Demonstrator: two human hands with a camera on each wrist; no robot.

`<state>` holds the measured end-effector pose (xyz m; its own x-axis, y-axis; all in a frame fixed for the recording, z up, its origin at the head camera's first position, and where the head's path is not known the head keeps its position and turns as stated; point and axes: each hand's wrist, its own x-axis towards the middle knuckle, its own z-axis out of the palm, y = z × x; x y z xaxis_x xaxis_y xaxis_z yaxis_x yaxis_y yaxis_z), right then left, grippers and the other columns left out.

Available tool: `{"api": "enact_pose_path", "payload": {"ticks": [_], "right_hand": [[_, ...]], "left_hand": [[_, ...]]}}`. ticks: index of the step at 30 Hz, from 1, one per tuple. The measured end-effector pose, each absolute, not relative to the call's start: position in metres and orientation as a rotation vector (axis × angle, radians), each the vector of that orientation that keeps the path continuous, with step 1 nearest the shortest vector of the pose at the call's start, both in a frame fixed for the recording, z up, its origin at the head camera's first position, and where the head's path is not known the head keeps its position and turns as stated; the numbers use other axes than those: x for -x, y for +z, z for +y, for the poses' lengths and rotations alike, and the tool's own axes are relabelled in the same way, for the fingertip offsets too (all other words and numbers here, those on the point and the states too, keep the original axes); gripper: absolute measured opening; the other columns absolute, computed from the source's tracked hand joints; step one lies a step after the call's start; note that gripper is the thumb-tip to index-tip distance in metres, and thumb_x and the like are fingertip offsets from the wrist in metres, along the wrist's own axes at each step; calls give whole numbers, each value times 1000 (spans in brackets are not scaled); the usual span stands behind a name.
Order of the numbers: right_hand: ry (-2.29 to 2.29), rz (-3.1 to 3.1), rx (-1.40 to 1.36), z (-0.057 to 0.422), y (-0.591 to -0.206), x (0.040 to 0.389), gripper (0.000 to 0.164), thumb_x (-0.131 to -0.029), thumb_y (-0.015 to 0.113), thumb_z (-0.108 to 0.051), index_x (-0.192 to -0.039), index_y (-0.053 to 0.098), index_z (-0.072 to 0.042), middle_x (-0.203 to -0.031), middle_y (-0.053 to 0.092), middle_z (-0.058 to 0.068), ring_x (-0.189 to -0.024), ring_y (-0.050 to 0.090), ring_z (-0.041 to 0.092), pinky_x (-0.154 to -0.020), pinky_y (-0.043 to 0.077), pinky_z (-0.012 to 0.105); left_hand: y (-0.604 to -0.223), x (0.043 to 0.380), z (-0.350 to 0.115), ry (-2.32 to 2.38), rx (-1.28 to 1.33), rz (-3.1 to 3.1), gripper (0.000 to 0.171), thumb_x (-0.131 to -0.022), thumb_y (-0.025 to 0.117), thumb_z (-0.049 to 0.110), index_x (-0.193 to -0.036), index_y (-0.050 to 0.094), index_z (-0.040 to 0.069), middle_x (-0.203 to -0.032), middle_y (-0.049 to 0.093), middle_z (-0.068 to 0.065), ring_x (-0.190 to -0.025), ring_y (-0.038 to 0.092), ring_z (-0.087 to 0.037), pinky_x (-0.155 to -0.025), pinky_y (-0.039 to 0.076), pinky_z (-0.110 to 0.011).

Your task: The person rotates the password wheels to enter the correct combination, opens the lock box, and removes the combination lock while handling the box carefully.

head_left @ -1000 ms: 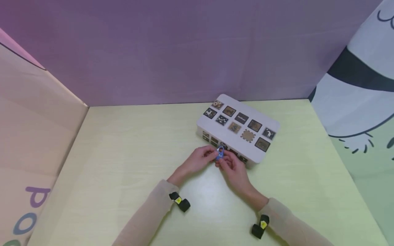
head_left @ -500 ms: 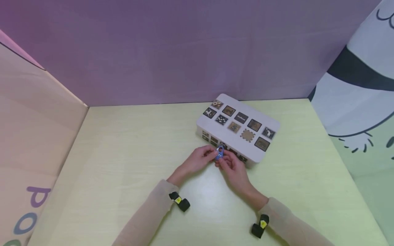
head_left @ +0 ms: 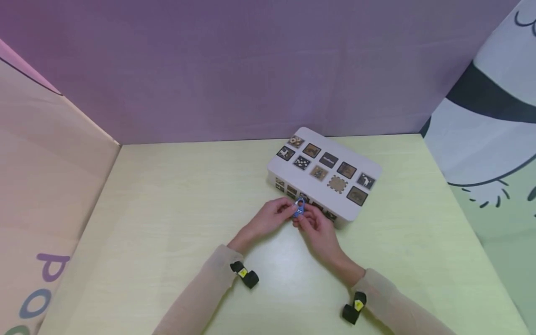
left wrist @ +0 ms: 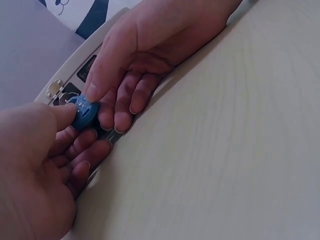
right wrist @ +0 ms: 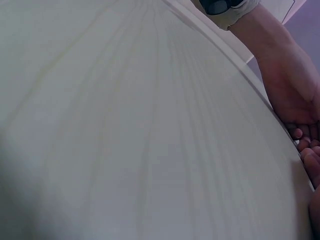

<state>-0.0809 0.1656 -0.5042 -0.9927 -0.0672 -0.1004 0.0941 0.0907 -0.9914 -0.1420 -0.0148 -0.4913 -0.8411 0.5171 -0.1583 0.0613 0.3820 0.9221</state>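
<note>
A small blue padlock [head_left: 299,210] is held at the front side of a white box [head_left: 311,184], its shackle upward. My left hand [head_left: 271,217] pinches it from the left, thumb on its face. From the other side my right hand [head_left: 321,235] pinches it too, as the left wrist view shows with both thumbs on the blue body [left wrist: 86,113]. A metal latch [left wrist: 55,89] sits on the box front just beyond the lock. Whether the shackle passes through the latch cannot be told; fingers hide part of it. The right wrist view shows mostly tabletop.
The box stands at an angle toward the back of the pale wooden table [head_left: 176,195], dark and tan square pictures on its lid. A purple backdrop [head_left: 234,70] rises behind. Printed panels flank both sides. Each sleeve carries a black wrist camera [head_left: 250,279].
</note>
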Motion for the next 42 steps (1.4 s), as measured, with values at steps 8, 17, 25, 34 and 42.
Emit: {"api": "enact_pose_path", "payload": {"ticks": [8, 17, 25, 34, 42], "right_hand": [[-2049, 2219, -38, 165, -503, 80, 37, -103, 59, -4, -140, 54, 1, -112, 68, 22, -94, 71, 17, -88, 60, 28], [-2056, 2212, -45, 165, -505, 80, 37, -103, 58, -3, -140, 54, 1, -112, 68, 21, -94, 71, 17, -88, 60, 28], [-2051, 2219, -47, 165, -505, 81, 37, -103, 58, -3, -139, 54, 2, -111, 68, 22, -94, 71, 18, -87, 60, 28], [-2051, 2230, -20, 166, -505, 82, 36, -103, 59, -5, -138, 55, 1, -110, 69, 21, -94, 71, 18, -87, 60, 27], [-2047, 2242, -10, 166, -506, 82, 36, -103, 59, -4, -138, 55, 2, -110, 69, 22, -94, 71, 18, -86, 60, 27]], "left_hand": [[-493, 146, -21, 1526, -484, 2113, 34, -110, 50, 29, -132, 65, 8, -124, 71, -6, -114, 66, -19, -105, 51, -38], [-494, 146, -20, 1540, -468, 2099, 33, -108, 54, 28, -130, 66, 8, -118, 72, -5, -106, 66, -16, -99, 54, -35], [-495, 145, -18, 1524, -457, 2139, 30, -106, 58, 30, -126, 68, 10, -110, 72, -1, -100, 65, -14, -95, 55, -33], [-491, 142, -16, 1487, -457, 2180, 27, -107, 56, 32, -120, 68, 12, -104, 69, 1, -96, 63, -15, -92, 54, -35], [-491, 142, -16, 1459, -473, 2207, 27, -108, 55, 31, -121, 67, 11, -107, 69, -1, -99, 64, -15, -94, 54, -35]]}}
